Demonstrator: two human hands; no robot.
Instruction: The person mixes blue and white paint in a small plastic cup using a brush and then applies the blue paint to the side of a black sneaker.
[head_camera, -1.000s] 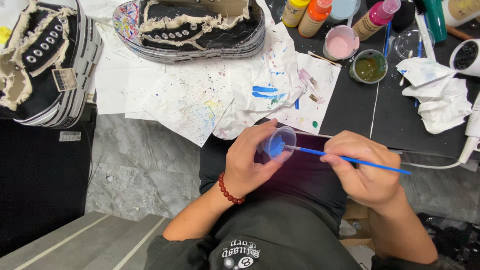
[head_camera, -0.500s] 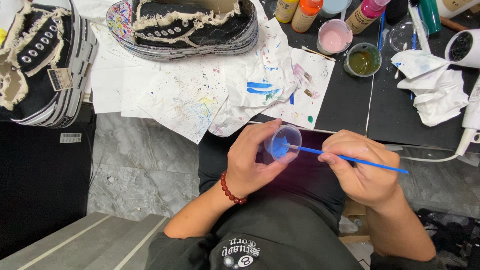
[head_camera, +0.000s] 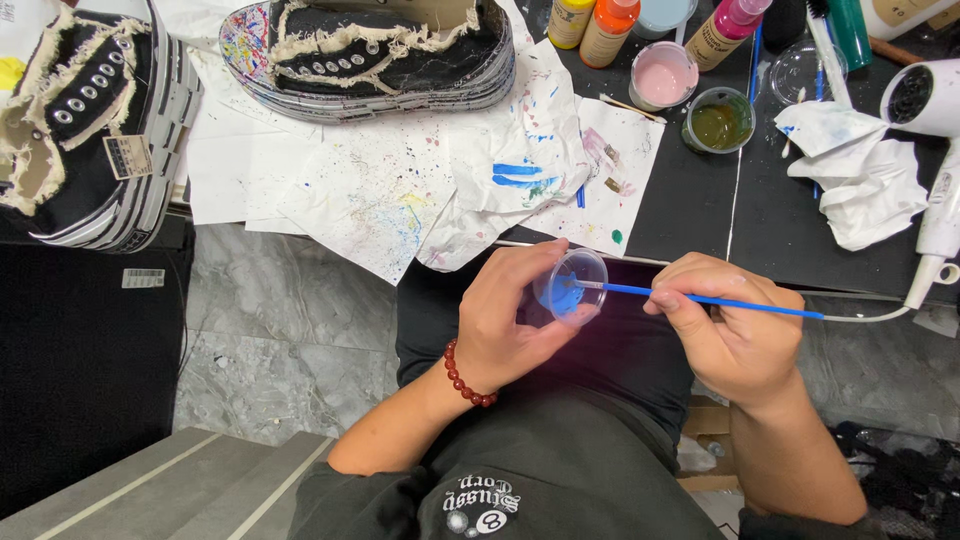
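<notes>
Grip: the left hand (head_camera: 510, 320) is closed around a small clear cup (head_camera: 572, 287), fingers wrapped behind it and thumb along the near side, holding it tilted over the lap. The right hand (head_camera: 735, 335) pinches a thin blue brush (head_camera: 700, 298) between thumb and fingers, pen-fashion, with the bristle end inside the cup — in contact with the blue paint pooled at the bottom.

Location: cup and brush sit above the knees, just short of the table edge (head_camera: 700, 270). A red bead bracelet (head_camera: 468, 375) is on the left wrist.

Surroundings: 2 black shoes with frayed trim — 1 at far left (head_camera: 85, 130), 1 at top centre (head_camera: 380, 50) — rest on paint-spattered paper (head_camera: 380, 200). A pink paint cup (head_camera: 664, 78), a murky green cup (head_camera: 720, 120), several paint bottles (head_camera: 600, 25), crumpled tissue (head_camera: 860, 180) and a white hair dryer (head_camera: 930, 150) lie on the dark table top.

Assessment: loading should go best with the cup held steady at its present tilt, so paint gathers in 1 spot. Wiping the bristles on the rim would, in my judgement, limit drips onto the dark clothing below.
</notes>
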